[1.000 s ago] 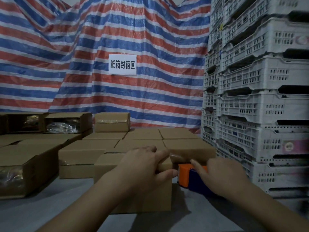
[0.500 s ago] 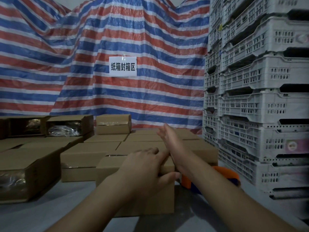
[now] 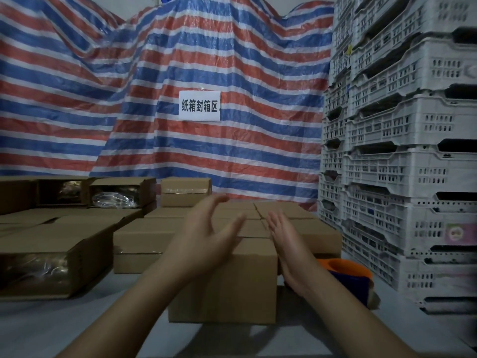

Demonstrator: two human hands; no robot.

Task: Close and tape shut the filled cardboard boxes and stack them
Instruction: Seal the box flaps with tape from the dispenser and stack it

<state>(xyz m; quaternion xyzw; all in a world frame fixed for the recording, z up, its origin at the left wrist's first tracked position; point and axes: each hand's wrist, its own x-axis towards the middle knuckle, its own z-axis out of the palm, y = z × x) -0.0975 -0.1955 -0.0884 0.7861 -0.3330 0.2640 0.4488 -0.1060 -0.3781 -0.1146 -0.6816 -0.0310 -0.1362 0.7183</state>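
Observation:
A closed cardboard box (image 3: 232,282) stands on the grey surface right in front of me. My left hand (image 3: 206,233) hovers over its left top edge with the fingers spread and straight, holding nothing. My right hand (image 3: 286,244) lies flat along the box's right side, fingers straight and pointing away from me. An orange and blue tape dispenser (image 3: 348,277) sits on the surface just right of the box, behind my right forearm. More closed boxes (image 3: 139,241) stand in rows behind it.
Open boxes with plastic-wrapped contents (image 3: 113,195) lie at the left and back left. A tall stack of white plastic crates (image 3: 413,156) walls off the right side. A striped tarp with a white sign (image 3: 200,105) hangs behind.
My right hand let go of the tape dispenser, rose over the boxes, then came down beside the front box. My left hand lifted off the box top and opened.

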